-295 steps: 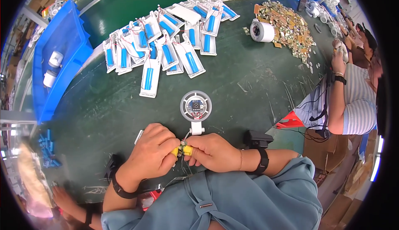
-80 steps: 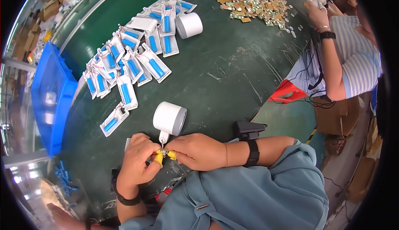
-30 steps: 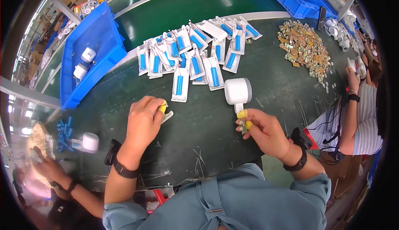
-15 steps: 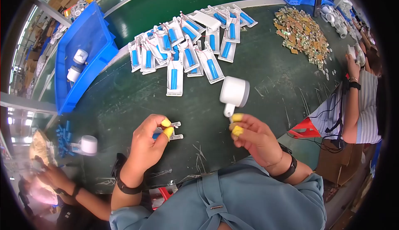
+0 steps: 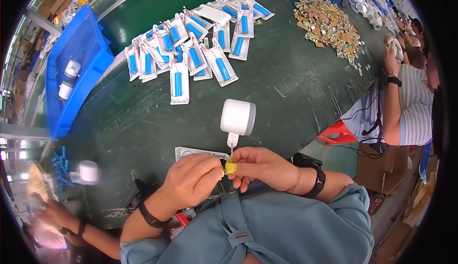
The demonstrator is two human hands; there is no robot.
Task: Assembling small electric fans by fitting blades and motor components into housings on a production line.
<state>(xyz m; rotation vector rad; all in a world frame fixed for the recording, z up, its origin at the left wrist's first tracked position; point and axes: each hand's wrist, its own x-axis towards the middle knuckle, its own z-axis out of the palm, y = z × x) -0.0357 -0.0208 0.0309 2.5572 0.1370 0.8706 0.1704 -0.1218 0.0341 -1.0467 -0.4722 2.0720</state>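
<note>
My right hand (image 5: 267, 169) pinches the thin metal stem below a white cup-shaped head (image 5: 234, 116) with a grey rim, which stands up beyond my fingers. Closed around a long white casing (image 5: 191, 151), my left hand (image 5: 193, 179) hides most of it. Both hands' fingertips, in yellow finger covers, meet where the stem reaches the casing's end; the exact contact is hidden. Further up the dark green table lies a pile of white casings (image 5: 179, 83) with blue cylindrical cells and thin wires.
A blue bin (image 5: 71, 106) at the left holds two white heads. Loose blue cells (image 5: 60, 168) and another white head (image 5: 88, 172) lie at lower left, near another person's hand (image 5: 52, 212). Small circuit boards (image 5: 329, 27) are heaped at far right, near a co-worker (image 5: 412, 101).
My right hand has brought the white head left and down to my left hand, so the fingertips now meet. My head view has shifted, moving the table's contents left in the picture.
</note>
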